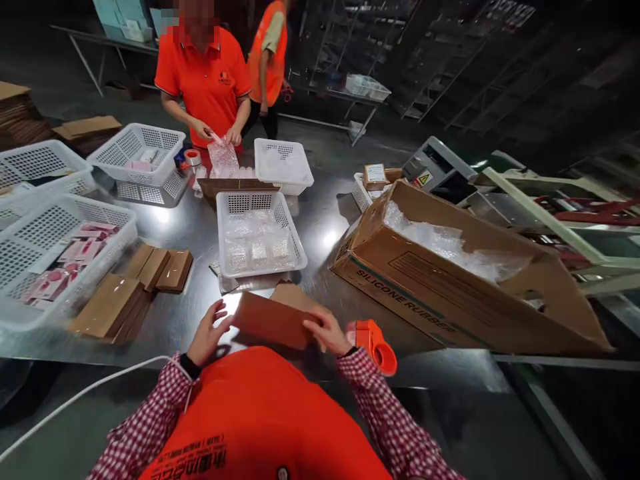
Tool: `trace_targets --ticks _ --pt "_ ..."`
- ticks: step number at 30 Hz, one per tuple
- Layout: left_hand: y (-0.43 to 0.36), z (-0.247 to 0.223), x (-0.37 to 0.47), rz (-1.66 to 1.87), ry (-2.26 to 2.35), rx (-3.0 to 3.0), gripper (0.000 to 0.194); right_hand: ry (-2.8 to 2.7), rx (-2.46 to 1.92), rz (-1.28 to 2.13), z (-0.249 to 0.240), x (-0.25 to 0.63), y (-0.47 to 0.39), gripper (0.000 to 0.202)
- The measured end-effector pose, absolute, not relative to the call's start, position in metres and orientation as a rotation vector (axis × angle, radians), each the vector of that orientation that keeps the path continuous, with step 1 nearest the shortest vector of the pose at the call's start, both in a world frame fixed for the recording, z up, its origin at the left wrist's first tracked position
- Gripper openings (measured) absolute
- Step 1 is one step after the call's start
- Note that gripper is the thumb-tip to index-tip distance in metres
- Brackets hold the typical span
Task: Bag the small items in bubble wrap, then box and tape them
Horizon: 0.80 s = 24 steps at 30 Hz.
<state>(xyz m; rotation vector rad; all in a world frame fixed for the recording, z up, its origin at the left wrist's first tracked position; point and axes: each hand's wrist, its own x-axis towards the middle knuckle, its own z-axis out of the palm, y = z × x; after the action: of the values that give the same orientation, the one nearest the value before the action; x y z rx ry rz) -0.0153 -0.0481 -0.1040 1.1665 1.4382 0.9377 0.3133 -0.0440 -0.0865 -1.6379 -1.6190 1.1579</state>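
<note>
A brown cardboard box (273,321) lies at the table's front edge, with a flap raised at its far side. My right hand (326,328) grips the box at its right end. On the other side my left hand (209,332) is open, fingers apart, just beside the box's left end. Right of my right hand sits an orange tape dispenser (375,343). Beyond the box stands a white basket (303,261) with several bubble-wrapped items. Flat folded cartons (107,307) lie in stacks to the left.
A large carton (400,280) holding bubble wrap stands at the right. White baskets (131,235), one with pink packets, line the left. Across the metal table (167,230), a person (207,80) in orange handles bubble wrap; another person (270,57) stands behind.
</note>
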Motion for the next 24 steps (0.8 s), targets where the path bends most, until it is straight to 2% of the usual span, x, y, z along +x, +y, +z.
trace_targets --ticks 4,9,11,15,20,24 --pt "-0.039 -0.110 -0.007 1.084 1.565 1.065 0.068 -1.891 -1.237 0.880 -0.111 0.237 -0.051 0.031" --pt "-0.036 -0.139 -0.020 1.075 1.625 1.004 0.071 -1.972 -1.193 1.060 -0.144 0.209 -0.051 0.034" --pt "-0.034 -0.148 -0.022 1.067 1.627 0.999 0.071 -1.846 -1.244 1.243 -0.147 0.209 -0.049 0.033" --pt "-0.023 -0.151 -0.022 1.054 1.620 1.005 0.074 -1.250 -1.420 1.571 -0.147 0.202 -0.037 0.038" --pt "-0.031 -0.139 -0.031 1.006 1.553 1.037 0.073 -0.956 -1.468 1.555 -0.154 0.182 -0.015 0.049" --pt "-0.065 -0.134 -0.053 0.879 1.417 1.130 0.078 -0.870 -1.431 1.617 -0.155 0.169 -0.014 0.048"
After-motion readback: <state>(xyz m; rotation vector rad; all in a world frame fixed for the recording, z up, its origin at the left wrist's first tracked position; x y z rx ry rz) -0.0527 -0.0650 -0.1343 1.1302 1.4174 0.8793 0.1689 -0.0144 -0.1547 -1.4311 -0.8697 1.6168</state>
